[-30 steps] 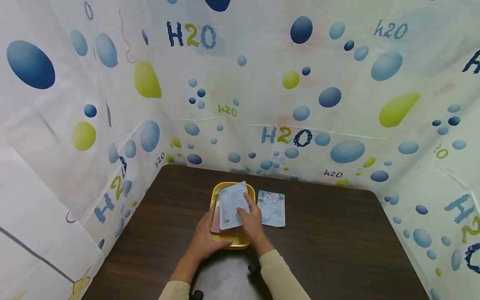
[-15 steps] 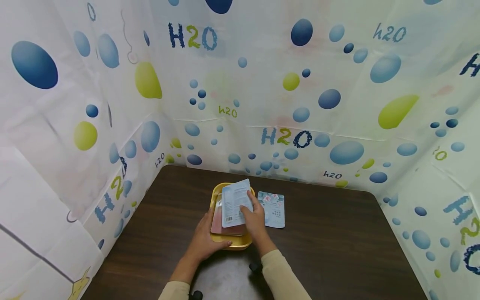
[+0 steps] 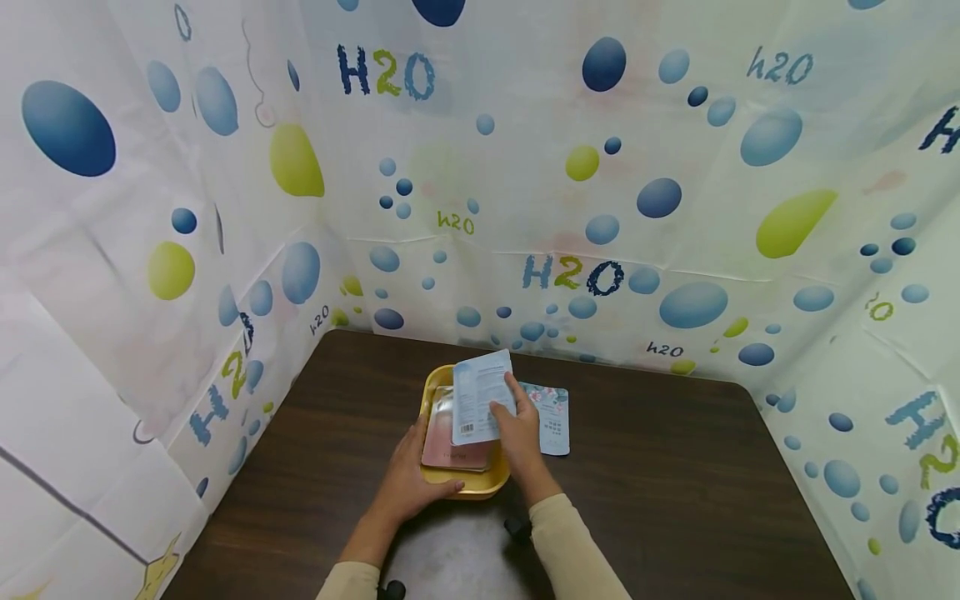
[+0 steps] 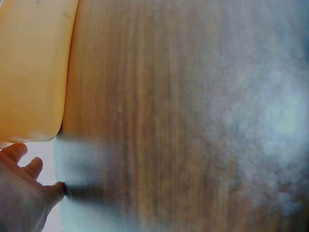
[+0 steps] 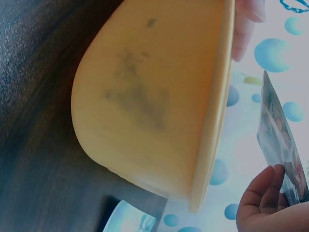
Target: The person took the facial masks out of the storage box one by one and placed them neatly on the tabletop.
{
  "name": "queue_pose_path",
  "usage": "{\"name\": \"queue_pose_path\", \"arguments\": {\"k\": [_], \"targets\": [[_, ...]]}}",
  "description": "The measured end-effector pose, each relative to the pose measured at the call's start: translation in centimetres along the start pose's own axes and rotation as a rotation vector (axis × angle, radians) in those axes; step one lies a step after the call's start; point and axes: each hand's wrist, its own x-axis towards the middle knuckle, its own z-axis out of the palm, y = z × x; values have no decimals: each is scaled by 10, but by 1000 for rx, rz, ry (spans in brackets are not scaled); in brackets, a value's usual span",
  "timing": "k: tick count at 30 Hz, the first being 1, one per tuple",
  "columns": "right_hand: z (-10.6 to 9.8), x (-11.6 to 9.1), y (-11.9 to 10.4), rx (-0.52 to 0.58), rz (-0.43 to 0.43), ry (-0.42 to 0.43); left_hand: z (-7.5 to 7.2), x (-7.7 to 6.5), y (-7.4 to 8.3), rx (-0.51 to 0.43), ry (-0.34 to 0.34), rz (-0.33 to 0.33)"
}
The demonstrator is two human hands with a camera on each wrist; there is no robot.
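Observation:
A light blue sachet (image 3: 478, 396), printed with small text and a barcode, is pinched at its right edge by my right hand (image 3: 522, 429). It hangs over a yellow plastic tray (image 3: 491, 485). Inside lies a pink sachet (image 3: 442, 447), partly covered by the blue one in the head view. My left hand (image 3: 405, 479) rests against the tray's near left corner, fingers along its left side and thumb stretched by the near rim. In the right wrist view the held sachet stands edge-on above the right fingers (image 5: 263, 186), away from the tray wall (image 5: 145, 96).
Another light blue sachet with pink flowers (image 3: 555, 421) lies flat just right of the tray, partly hidden by my right hand. All stand on a dark wooden table (image 3: 660, 483). A white curtain with blue and green dots (image 3: 510, 200) surrounds the table's back and sides.
My right hand has moved right and slightly away from me with the blue sachet, uncovering more of the pink one. The left hand stays on the tray.

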Motion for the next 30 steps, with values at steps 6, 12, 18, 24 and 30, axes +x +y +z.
{"name": "queue_pose_path", "arguments": {"k": [6,12,18,24,30], "targets": [[-5,1,-2,2,-21,16,0,0,1,-1,0,8],[-8,2,-4,12,-12,31,1,0,0,15,2,10],[-11,1,-10,26,-11,54,1,0,0,8,-4,0],[-16,2,-14,24,-26,75,1,0,-1,17,-4,10],[-21,4,-15,10,-34,92,1,0,0,18,9,27]]}}
